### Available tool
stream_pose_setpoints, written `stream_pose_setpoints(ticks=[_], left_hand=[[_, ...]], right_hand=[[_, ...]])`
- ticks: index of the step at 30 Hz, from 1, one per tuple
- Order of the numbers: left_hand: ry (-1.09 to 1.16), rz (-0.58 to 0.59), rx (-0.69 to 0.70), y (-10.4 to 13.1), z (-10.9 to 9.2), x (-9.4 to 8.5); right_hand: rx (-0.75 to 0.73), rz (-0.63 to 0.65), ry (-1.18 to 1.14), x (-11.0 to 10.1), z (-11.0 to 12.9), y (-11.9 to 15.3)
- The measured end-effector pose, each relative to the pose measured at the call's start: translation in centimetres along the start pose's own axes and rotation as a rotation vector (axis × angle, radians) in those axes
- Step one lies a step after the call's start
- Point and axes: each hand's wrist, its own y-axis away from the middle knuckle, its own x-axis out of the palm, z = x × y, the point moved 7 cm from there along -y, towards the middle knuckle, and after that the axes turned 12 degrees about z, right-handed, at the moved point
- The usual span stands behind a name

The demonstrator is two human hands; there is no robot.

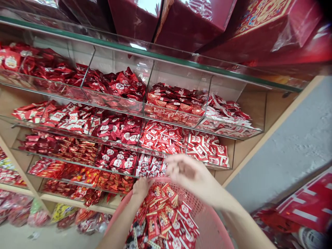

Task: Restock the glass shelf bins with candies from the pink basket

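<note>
My left hand (141, 187) is closed on the far rim of a pink plastic basket (211, 226). Inside the basket lie many small red packets (164, 221), some with gold print and others with white round marks. Over the basket's right far side hovers my right hand (188, 173), its curled fingers smeared by motion, so whether anything is in them is unclear. Just beyond it are red-and-white packets (207, 148) in a clear shelf bin and dark packets with white print (150, 165) in a lower one.
Tiered clear bins full of red packets (119, 86) fill the wooden shelf unit ahead. A glass shelf (145, 52) above carries large dark red boxes (192, 24). Filled plastic bags (38, 212) lie at lower left. A grey wall (290, 138) and red packaging (308, 204) are at right.
</note>
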Motion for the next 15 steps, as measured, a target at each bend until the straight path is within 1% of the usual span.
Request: stream_pose_setpoints(ticks=[1,3,5,6,7,9,13,15], left_hand=[[0.002,0.008,0.002,0.0,0.0,0.0],[0.001,0.017,0.008,0.0,0.0,-0.1],[0.0,0.017,0.015,-0.1,0.0,-0.2],[0.001,0.015,0.017,0.0,0.0,-0.3],[0.001,0.015,0.018,0.0,0.0,-0.4],[0.002,0.019,0.016,0.0,0.0,-0.4],[-0.005,0.023,0.009,0.0,0.0,-0.5],[-0.017,0.018,0.009,0.1,-0.1,-0.7]], right_hand=[[0.063,-0.15,0.168,-2.8,-1.5,-1.4],[0.244,-0.361,0.49,-7.5,-4.3,-4.0],[0.481,-0.502,0.792,-10.9,-6.3,-5.7],[0.575,-0.526,0.878,-11.9,-7.0,-6.4],[0.65,-0.539,0.942,-12.5,-7.5,-6.9],[0.723,-0.537,0.979,-12.7,-8.1,-7.8],[0.746,-0.55,0.926,-12.0,-8.6,-8.5],[0.756,-0.564,0.902,-11.9,-9.0,-8.6]])
